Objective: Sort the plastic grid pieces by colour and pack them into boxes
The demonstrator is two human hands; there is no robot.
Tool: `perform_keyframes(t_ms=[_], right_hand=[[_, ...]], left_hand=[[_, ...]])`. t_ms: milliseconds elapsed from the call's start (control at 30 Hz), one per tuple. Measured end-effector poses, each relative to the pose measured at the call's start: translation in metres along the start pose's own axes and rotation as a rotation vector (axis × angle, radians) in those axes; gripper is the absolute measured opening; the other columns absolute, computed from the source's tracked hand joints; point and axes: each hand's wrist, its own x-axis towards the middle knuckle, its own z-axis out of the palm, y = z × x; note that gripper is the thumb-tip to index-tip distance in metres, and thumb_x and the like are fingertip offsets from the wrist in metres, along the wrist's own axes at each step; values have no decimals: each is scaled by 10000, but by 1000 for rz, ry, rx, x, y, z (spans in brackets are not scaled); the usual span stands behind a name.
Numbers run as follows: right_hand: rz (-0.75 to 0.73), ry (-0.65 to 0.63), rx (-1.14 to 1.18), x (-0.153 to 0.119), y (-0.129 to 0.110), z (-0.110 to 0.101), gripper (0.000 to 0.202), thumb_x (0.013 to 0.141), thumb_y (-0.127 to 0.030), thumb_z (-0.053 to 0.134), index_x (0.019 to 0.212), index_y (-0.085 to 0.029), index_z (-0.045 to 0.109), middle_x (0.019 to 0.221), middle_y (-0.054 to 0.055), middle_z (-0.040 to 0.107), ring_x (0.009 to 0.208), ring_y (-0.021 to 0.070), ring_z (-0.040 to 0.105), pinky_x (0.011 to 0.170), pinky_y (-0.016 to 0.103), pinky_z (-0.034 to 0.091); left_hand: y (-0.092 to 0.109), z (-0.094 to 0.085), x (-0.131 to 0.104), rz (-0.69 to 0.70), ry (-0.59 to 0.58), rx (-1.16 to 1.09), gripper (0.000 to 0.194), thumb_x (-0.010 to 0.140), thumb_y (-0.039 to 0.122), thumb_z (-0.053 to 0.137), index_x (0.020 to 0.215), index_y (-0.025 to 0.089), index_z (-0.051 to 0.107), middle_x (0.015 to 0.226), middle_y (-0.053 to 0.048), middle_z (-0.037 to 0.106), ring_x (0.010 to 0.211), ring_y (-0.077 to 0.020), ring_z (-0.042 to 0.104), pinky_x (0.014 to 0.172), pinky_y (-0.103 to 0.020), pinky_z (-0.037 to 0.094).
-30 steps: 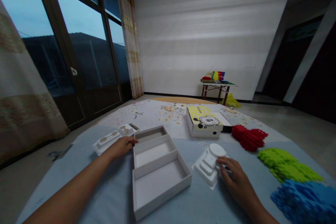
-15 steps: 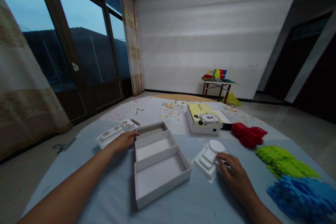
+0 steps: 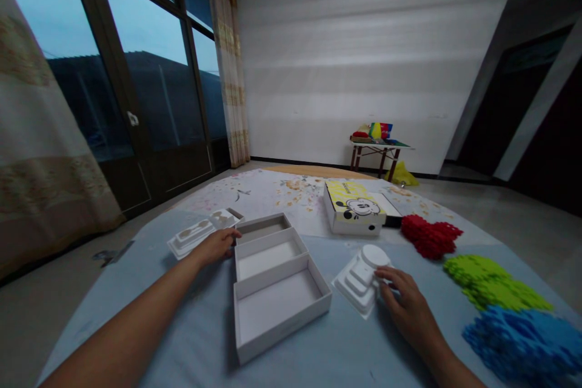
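Three white open boxes stand in a row on the table, a large one nearest, a middle one and a greyer one at the far end. The fingers of my left hand touch the left side of the far box, by its corner. Beside the row on the right lies a white moulded plastic tray. My right hand rests its bent fingertips on that tray's right edge; thumb and fingers are apart. More white moulded trays lie left of the boxes, partly behind my left wrist.
A yellow and white cartoon box stands further back with a black-edged white box behind it. Red, green and blue piles lie along the right. A small side table is by the wall.
The whole view has shifted very slightly downward in the frame. Both hands and the objects keep their places relative to each other.
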Motion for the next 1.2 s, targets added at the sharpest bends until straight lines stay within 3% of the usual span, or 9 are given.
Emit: perform_keyframes(t_ms=[267, 567, 700, 833, 1033, 1200], right_hand=[[2, 11, 2, 2, -5, 0, 224, 806, -265, 464, 959, -218, 621, 1045, 86, 602, 1024, 230, 531, 898, 450, 458], [14, 7, 36, 3, -11, -2, 228, 810, -248, 459, 971, -216, 618, 1065, 96, 587, 1043, 233, 522, 913, 452, 453], [-5, 19, 52, 3, -10, -1, 221, 815, -246, 462, 968, -219, 618, 1049, 94, 593, 1035, 232, 528, 911, 454, 455], [-13, 25, 51, 4, -9, 0, 218, 809, -232, 466, 964, -219, 619, 1035, 91, 598, 1023, 232, 529, 897, 447, 462], [-28, 48, 57, 6, -17, -4, 238, 801, -174, 445, 975, -223, 599, 1019, 78, 589, 1027, 224, 506, 926, 443, 428], [-45, 69, 62, 9, -17, -5, 252, 771, -119, 454, 958, -209, 597, 999, 79, 593, 1008, 223, 504, 909, 429, 427]], left_hand=[[8, 0, 0, -12, 0, 50, 473, 662, 426, 393, 978, 131, 584, 745, -41, 582, 567, -151, 557, 521, -277, 450], [10, -1, 6, 22, 8, 258, 481, 715, 467, 339, 950, 167, 633, 714, -43, 656, 636, -191, 594, 577, -280, 443], [15, 0, 9, 50, 36, 349, 403, 722, 453, 346, 795, 193, 646, 723, -31, 664, 700, -192, 608, 624, -266, 429], [23, -2, 10, 44, 101, 444, 367, 708, 481, 396, 562, 206, 589, 591, -25, 628, 681, -197, 601, 603, -258, 392], [34, -2, 15, -47, 116, 515, 223, 653, 349, 487, 558, 194, 616, 527, -22, 628, 576, -193, 597, 546, -266, 377], [50, -11, 18, -59, 211, 567, 160, 654, 288, 503, 629, 195, 631, 547, 4, 640, 666, -207, 602, 592, -263, 373]])
